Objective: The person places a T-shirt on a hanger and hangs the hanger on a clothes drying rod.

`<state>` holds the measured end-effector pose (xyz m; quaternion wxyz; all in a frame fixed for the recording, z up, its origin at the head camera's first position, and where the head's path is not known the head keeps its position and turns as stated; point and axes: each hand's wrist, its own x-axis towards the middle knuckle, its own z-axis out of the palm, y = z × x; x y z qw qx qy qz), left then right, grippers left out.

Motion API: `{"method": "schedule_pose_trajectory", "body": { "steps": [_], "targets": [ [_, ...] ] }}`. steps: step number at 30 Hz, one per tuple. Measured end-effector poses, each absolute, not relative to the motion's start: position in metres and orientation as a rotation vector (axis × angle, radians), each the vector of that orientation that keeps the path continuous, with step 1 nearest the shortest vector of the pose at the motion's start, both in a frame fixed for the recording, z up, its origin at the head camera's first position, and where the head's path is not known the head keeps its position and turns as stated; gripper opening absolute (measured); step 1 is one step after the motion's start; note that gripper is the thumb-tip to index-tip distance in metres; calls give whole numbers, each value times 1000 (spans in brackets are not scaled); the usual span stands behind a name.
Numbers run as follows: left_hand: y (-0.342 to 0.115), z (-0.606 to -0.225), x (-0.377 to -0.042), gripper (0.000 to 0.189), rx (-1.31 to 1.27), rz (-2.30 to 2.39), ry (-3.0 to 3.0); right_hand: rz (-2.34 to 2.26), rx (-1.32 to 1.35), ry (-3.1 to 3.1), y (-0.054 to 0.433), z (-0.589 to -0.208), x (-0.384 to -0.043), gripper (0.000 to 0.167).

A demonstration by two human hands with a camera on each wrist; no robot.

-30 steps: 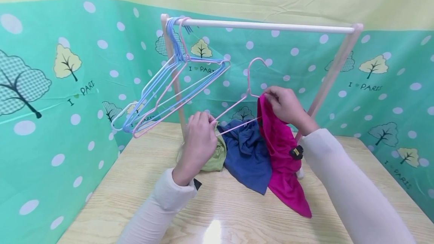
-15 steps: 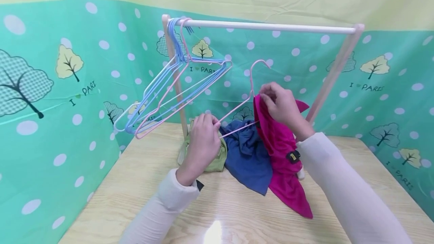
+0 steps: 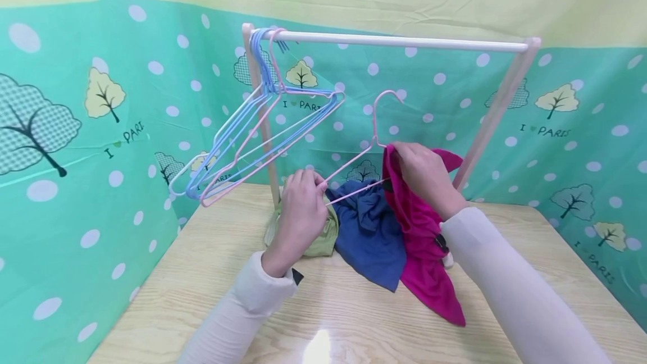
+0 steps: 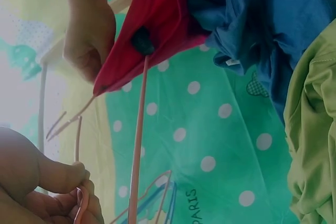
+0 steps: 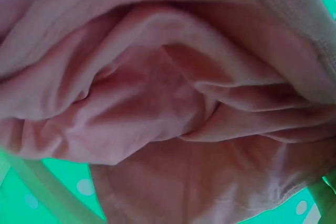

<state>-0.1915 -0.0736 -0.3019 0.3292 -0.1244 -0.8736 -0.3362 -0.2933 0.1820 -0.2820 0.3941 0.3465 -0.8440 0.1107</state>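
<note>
A pink wire hanger (image 3: 349, 163) is pinched at its left end between the thumb and fingers of my left hand (image 3: 300, 209). Its hook points up, below the rack's bar. A magenta garment (image 3: 422, 229) drapes over the hanger's right part, its lower end trailing on the table. My right hand (image 3: 427, 176) grips that garment's upper edge near the hook's base. In the left wrist view, the hanger's lower bar runs into the magenta cloth (image 4: 163, 30) by a dark patch. Pinkish folds of cloth (image 5: 157, 93) fill the right wrist view and hide the right fingers.
A rack with a white bar (image 3: 404, 42) stands at the back. Several blue, white and pink hangers (image 3: 263, 122) hang at its left end. Blue cloth (image 3: 371, 240) and green cloth (image 3: 323, 235) lie on the wooden table (image 3: 202, 274). A patterned curtain (image 3: 76, 212) surrounds it.
My right hand first shifts slightly left and up, then moves lower and a little right along the magenta garment. My left hand and the hanger have moved only slightly.
</note>
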Motion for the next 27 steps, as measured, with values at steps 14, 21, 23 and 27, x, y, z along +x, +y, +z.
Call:
{"method": "schedule_pose_trajectory", "body": {
  "steps": [14, 21, 23, 27],
  "targets": [
    [-68, -306, -193, 6, -378, -866, -2233, 360, 942, -2061, 164, -264, -286, 23],
    [-67, -308, -196, 4, -429, -872, -2151, 370, 949, -2018, 163, -256, -284, 18],
    [-65, -309, -197, 7, -439, -833, -2109, 375, 947, -2027, 164, -255, -285, 16],
    [-58, -312, -197, 24, -446, -681, -1999, 377, 927, -2055, 167, -253, -286, 15]
  ]
}}
